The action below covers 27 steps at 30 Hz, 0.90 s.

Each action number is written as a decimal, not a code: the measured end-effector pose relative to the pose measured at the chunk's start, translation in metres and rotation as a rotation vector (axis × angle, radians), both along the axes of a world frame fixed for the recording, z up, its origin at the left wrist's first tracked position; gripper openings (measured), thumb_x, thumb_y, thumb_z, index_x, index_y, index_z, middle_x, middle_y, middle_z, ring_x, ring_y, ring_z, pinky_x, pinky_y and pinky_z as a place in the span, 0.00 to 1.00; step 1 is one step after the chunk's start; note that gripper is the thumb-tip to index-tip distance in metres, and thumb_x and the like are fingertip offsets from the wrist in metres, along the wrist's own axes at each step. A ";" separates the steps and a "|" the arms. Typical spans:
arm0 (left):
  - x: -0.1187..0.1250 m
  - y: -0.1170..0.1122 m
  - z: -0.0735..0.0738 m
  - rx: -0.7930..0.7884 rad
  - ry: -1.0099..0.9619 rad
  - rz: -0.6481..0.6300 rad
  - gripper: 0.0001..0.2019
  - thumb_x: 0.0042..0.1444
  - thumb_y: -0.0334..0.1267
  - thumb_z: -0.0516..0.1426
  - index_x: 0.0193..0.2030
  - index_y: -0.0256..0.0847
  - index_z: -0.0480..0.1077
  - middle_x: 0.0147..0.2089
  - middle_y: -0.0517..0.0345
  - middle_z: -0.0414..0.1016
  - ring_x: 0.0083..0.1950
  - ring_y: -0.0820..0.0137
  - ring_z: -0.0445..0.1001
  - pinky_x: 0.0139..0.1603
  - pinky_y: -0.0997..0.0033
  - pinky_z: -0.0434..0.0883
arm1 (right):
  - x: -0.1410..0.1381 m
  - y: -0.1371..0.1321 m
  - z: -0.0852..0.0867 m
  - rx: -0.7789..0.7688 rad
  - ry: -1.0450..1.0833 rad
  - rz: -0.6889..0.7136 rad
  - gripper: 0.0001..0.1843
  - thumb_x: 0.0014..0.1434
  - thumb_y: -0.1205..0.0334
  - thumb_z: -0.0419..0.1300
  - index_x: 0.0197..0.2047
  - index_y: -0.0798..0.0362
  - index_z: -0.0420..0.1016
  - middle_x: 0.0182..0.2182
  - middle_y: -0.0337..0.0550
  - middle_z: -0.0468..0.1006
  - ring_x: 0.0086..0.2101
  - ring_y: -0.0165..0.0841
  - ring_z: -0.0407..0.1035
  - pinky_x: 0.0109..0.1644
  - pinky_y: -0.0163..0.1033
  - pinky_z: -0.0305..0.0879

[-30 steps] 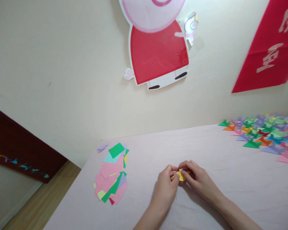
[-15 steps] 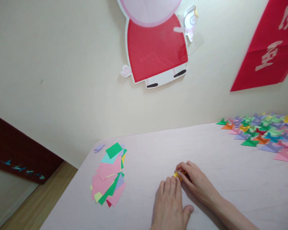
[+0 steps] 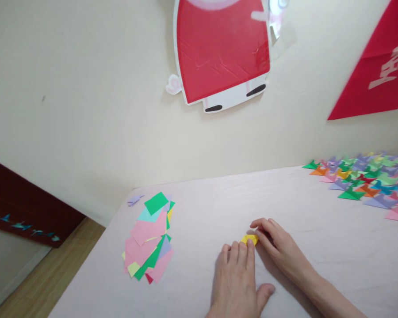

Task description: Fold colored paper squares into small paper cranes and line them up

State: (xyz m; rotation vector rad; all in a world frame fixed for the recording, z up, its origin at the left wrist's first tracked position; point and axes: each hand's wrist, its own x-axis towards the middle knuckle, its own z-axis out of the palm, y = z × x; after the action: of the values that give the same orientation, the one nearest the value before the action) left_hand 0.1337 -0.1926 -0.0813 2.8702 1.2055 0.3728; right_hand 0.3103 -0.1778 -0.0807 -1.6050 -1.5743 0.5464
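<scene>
A small folded yellow paper [image 3: 250, 239] lies on the pale pink table cover [image 3: 311, 221]. My left hand [image 3: 239, 278] lies flat beside it, fingers stretched out, with the fingertips at the paper's near edge. My right hand [image 3: 278, 244] rests at the paper's right side with its fingers curled down onto it, pressing it to the table.
A loose heap of coloured paper squares [image 3: 149, 238] lies at the table's left, with a small lilac folded piece [image 3: 134, 200] behind it. Several folded paper cranes [image 3: 368, 185] cover the far right. The wall stands behind; wooden floor [image 3: 49, 274] shows off the left edge.
A second ago both hands pinched the yellow paper above the table. The left hand has since let go and flattened onto the cover, and the paper now lies down under the fingers.
</scene>
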 end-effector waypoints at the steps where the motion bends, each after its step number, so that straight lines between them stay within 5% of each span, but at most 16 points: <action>1: 0.000 0.000 0.001 -0.005 0.004 0.002 0.39 0.63 0.63 0.49 0.69 0.32 0.59 0.62 0.44 0.70 0.60 0.53 0.68 0.62 0.49 0.64 | 0.001 0.000 -0.001 0.000 0.014 -0.006 0.13 0.65 0.56 0.48 0.41 0.48 0.72 0.36 0.44 0.77 0.39 0.39 0.72 0.45 0.44 0.68; 11: 0.002 -0.001 0.003 -0.022 0.027 0.024 0.38 0.63 0.63 0.50 0.67 0.33 0.63 0.60 0.44 0.72 0.59 0.53 0.68 0.63 0.48 0.64 | -0.006 0.003 0.010 0.004 -0.113 0.027 0.10 0.63 0.56 0.54 0.36 0.48 0.75 0.33 0.44 0.77 0.37 0.41 0.67 0.45 0.47 0.64; 27: 0.002 0.003 0.010 -0.103 0.019 0.030 0.38 0.62 0.62 0.52 0.69 0.35 0.59 0.65 0.46 0.67 0.61 0.53 0.65 0.66 0.47 0.58 | -0.010 0.003 0.001 0.091 -0.422 -0.023 0.11 0.64 0.67 0.50 0.38 0.51 0.74 0.33 0.45 0.77 0.37 0.40 0.65 0.42 0.43 0.59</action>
State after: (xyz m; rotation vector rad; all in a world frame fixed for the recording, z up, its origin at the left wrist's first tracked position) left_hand 0.1356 -0.1894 -0.0717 2.7782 1.2333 0.2764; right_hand 0.3004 -0.1744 -0.0797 -1.7430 -1.8505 0.1212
